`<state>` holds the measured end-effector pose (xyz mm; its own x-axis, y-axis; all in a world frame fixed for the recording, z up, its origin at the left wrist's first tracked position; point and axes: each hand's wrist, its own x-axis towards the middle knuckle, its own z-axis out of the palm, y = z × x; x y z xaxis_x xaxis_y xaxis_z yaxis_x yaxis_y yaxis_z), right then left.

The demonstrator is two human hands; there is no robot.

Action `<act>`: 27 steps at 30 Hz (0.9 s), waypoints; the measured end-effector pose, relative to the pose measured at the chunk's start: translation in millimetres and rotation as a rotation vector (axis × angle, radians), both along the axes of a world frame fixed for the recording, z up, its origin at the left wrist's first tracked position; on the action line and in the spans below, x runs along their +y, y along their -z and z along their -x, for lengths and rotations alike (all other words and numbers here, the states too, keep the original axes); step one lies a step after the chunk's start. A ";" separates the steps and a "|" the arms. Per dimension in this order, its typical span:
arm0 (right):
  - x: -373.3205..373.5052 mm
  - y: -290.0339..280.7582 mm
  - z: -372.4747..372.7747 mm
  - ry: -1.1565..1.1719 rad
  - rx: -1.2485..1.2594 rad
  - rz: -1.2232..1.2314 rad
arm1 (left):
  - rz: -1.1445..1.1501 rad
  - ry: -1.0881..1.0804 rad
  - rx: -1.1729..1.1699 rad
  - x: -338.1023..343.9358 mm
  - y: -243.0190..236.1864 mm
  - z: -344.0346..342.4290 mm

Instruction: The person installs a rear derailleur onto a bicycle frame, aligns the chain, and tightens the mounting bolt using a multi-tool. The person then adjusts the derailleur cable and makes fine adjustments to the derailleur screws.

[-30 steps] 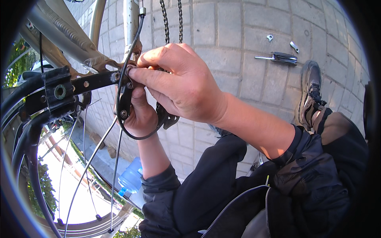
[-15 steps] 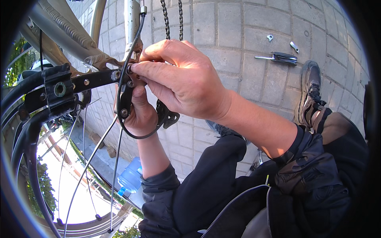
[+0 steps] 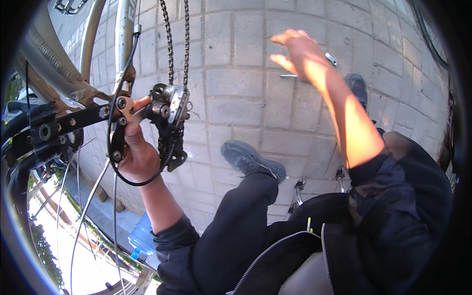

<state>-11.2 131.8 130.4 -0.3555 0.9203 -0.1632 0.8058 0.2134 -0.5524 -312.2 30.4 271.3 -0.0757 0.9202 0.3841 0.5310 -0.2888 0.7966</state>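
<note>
My left hand (image 3: 138, 156) grips the rear derailleur (image 3: 169, 123) of a bicycle from below, its thumb up against the metal hanger plate. A chain (image 3: 177, 42) runs up from the derailleur to the top edge. A black cable loops around the left hand. My right hand (image 3: 300, 54) is stretched out over the paving with fingers spread and nothing in it, close to a small metal tool (image 3: 330, 59) lying on the ground.
The bike's frame tubes (image 3: 93, 44) and rear wheel rim (image 3: 19, 196) with spokes fill the left side. My two shoes (image 3: 253, 160) rest on grey paving bricks. A blue water bottle (image 3: 140, 238) lies below my left arm.
My right hand has let go of the derailleur and swung away to the upper right toward the tools on the paving. My left hand stays on the derailleur.
</note>
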 end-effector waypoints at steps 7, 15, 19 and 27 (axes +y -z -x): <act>-22.1 55.7 -65.3 -0.204 -0.623 0.311 | -0.009 -0.029 0.027 4.2 1.5 1.5; -46.6 53.9 -59.7 -0.022 0.087 0.319 | -0.058 0.034 -0.017 10.5 3.0 -4.6; -46.6 -33.2 19.4 -0.194 0.685 0.219 | -0.067 0.040 -0.059 6.1 2.1 -2.4; -57.3 -136.8 52.8 -0.317 0.769 0.096 | -0.022 -0.050 0.027 4.4 0.1 -3.0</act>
<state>-64.0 74.5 267.1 -0.6394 0.7524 0.1583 0.1067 0.2906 -0.9509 -309.2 34.8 271.2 -0.1107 0.9070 0.4063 0.5668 -0.2782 0.7755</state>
